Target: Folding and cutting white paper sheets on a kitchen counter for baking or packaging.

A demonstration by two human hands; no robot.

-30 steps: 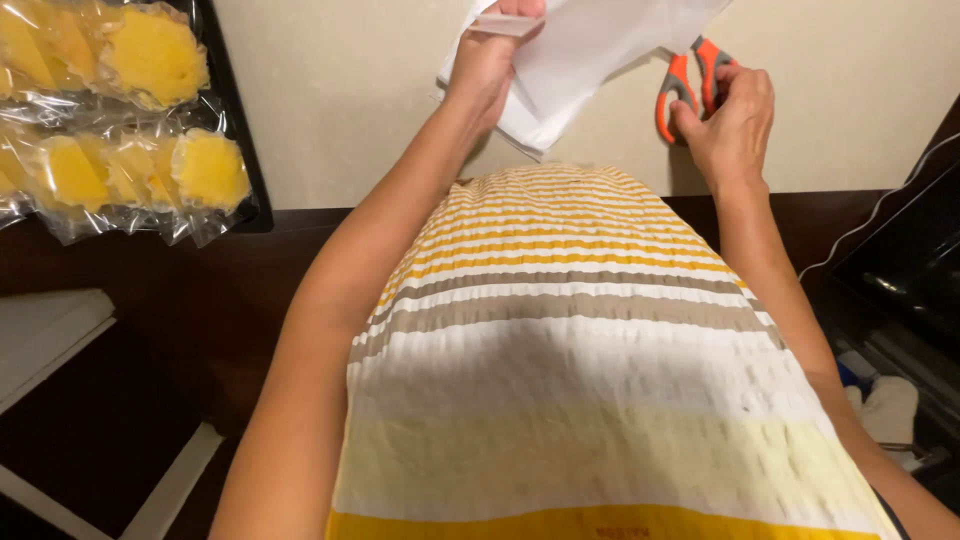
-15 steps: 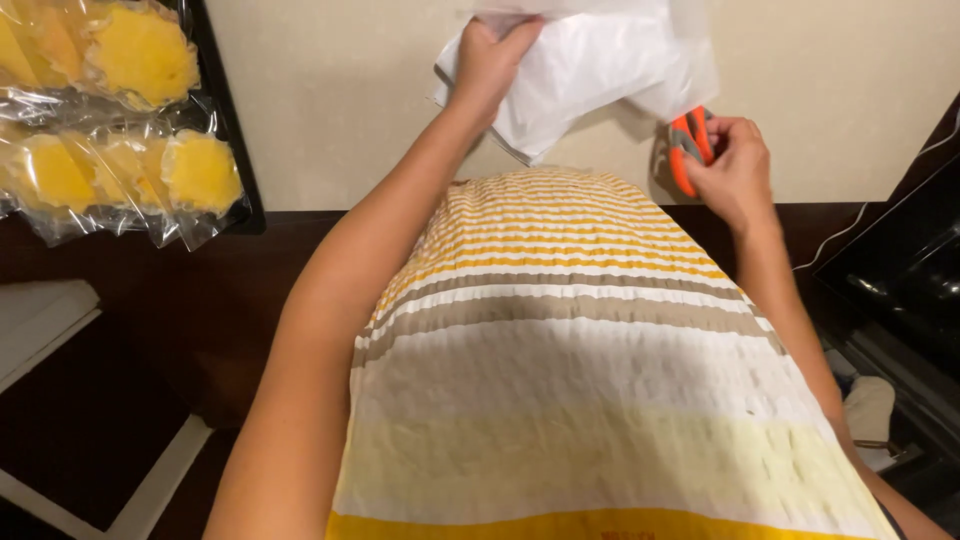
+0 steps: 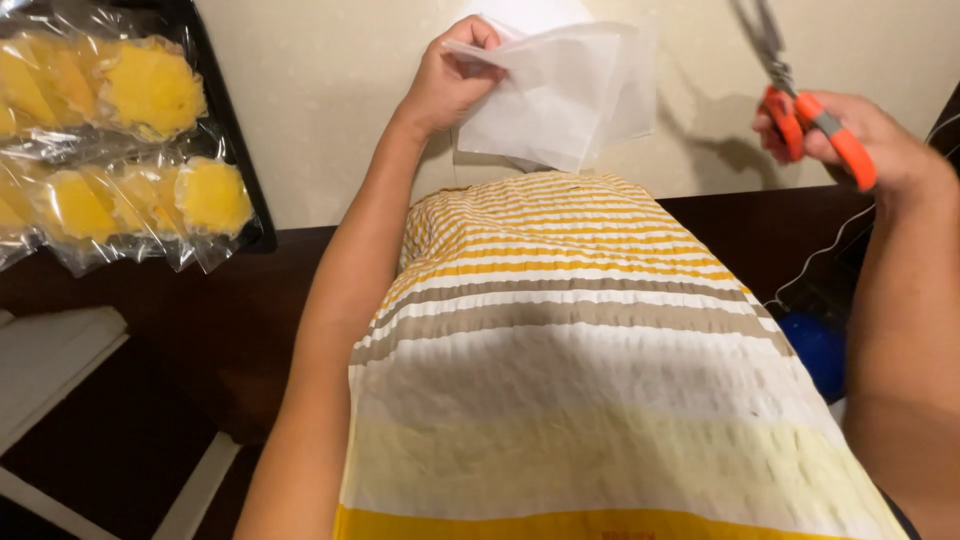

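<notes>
My left hand point(image 3: 447, 80) pinches a clear plastic bag point(image 3: 560, 95) by its upper left corner, fingers closed on the edge, holding it up just above the pale desk point(image 3: 320, 90). The bag looks thin, light and floppy; it droops away from my grip toward the right, so I judge it will sag and slip unless I keep hold near an edge or corner, where the film bunches and gives some purchase. My right hand point(image 3: 860, 140) is closed around the orange handles of a pair of scissors point(image 3: 800, 95), blades pointing up and away; they are stiff and hard, best held through the loops. The scissors sit well apart from the bag, off to its right. At the far left, a dark tray point(image 3: 235, 150) carries sealed packs of yellow fruit slices point(image 3: 150, 90).
</notes>
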